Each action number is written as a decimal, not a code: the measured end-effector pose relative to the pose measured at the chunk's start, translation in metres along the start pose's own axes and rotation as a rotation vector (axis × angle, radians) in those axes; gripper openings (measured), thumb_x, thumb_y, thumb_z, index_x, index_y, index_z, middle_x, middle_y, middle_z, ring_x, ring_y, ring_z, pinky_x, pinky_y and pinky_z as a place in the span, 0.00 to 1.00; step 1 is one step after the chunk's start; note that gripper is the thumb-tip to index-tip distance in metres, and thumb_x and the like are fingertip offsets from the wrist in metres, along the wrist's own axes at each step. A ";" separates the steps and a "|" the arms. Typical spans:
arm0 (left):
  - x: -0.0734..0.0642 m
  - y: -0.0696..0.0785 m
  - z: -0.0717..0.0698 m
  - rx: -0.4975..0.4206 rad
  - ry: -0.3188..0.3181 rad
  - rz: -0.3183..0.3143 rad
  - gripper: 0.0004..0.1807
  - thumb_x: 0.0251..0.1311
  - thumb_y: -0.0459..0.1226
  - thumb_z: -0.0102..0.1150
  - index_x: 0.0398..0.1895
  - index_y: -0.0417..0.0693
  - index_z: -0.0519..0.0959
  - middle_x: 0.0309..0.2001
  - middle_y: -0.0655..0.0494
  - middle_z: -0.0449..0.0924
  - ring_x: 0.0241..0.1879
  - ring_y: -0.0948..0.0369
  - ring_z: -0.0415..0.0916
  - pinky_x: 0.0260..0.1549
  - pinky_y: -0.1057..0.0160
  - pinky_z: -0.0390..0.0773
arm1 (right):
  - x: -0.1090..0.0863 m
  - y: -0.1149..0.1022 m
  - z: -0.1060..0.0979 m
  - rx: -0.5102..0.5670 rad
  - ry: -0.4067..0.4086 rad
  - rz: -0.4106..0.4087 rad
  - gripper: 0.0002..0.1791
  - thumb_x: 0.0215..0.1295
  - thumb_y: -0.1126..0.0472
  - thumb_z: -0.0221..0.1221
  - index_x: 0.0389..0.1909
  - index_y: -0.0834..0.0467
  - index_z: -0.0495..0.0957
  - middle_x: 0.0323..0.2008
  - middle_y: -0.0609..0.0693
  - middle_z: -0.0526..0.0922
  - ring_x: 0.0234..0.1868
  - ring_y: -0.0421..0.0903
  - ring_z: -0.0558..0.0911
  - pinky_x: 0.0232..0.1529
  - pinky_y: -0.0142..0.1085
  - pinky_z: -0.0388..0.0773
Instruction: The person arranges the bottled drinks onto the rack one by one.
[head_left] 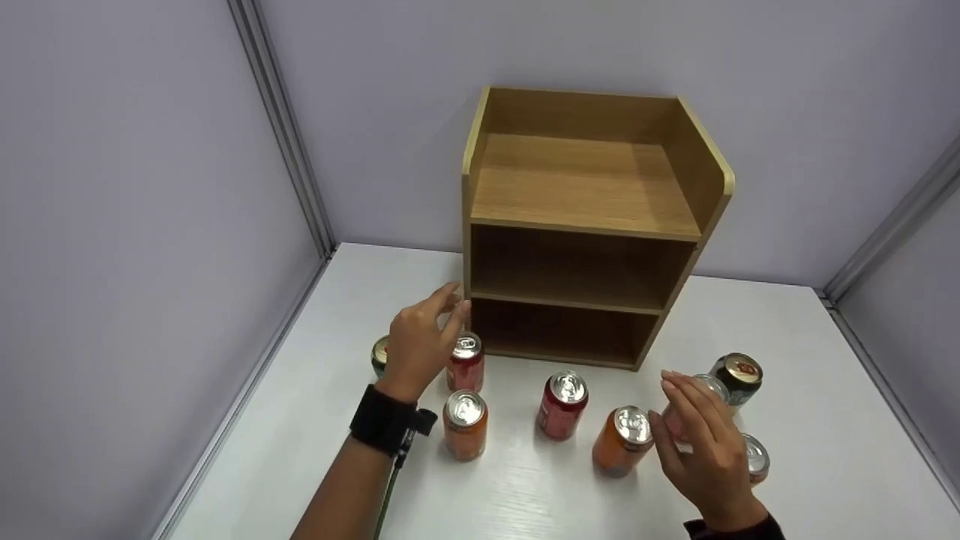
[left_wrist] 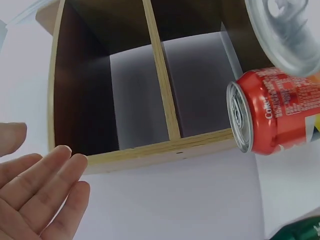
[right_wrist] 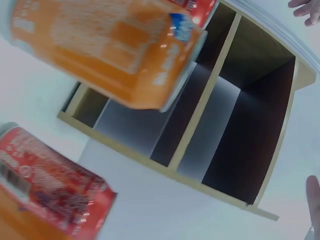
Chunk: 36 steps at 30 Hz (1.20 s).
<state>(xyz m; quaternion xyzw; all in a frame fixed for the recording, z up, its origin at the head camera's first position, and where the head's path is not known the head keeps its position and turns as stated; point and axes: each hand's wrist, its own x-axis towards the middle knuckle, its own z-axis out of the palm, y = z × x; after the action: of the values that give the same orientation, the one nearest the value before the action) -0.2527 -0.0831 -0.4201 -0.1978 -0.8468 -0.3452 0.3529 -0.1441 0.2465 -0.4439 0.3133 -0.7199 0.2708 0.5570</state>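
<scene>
My left hand [head_left: 420, 341] hovers by the left side of a wooden shelf unit [head_left: 585, 180], its fingers loosely bent with nothing between them. Just below its fingertips stands a red can [head_left: 466, 367], with an orange can [head_left: 465, 427] nearer me. A dark can [head_left: 379, 352] is partly hidden behind that hand. My right hand [head_left: 705, 442] is raised at the right, fingers extended and thumb apart. Behind it a red can [head_left: 711, 386] is mostly covered. In the right wrist view, an orange can [right_wrist: 110, 50] and a red can [right_wrist: 55, 185] appear away from the thumb.
Between the hands stand another red can [head_left: 562, 405] and an orange can [head_left: 622, 442]. A black can [head_left: 737, 379] and a partly hidden can [head_left: 756, 456] are at the far right. Pale walls [head_left: 390, 112] enclose the white table [head_left: 517, 495] at the back and sides.
</scene>
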 end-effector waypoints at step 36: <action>0.054 -0.049 0.038 -0.078 -0.010 -0.193 0.23 0.68 0.43 0.57 0.63 0.42 0.73 0.47 0.43 0.83 0.42 0.53 0.83 0.39 0.57 0.80 | -0.111 -0.031 0.012 -0.161 -0.548 0.840 0.63 0.40 0.46 0.78 0.74 0.58 0.52 0.66 0.63 0.64 0.59 0.62 0.72 0.51 0.56 0.72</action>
<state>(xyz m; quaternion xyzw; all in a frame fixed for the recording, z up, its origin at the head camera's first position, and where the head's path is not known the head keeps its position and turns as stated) -0.3347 -0.0839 -0.4214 -0.1307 -0.8497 -0.4091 0.3058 -0.1080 0.2343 -0.5536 0.0125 -0.9221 0.3230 0.2129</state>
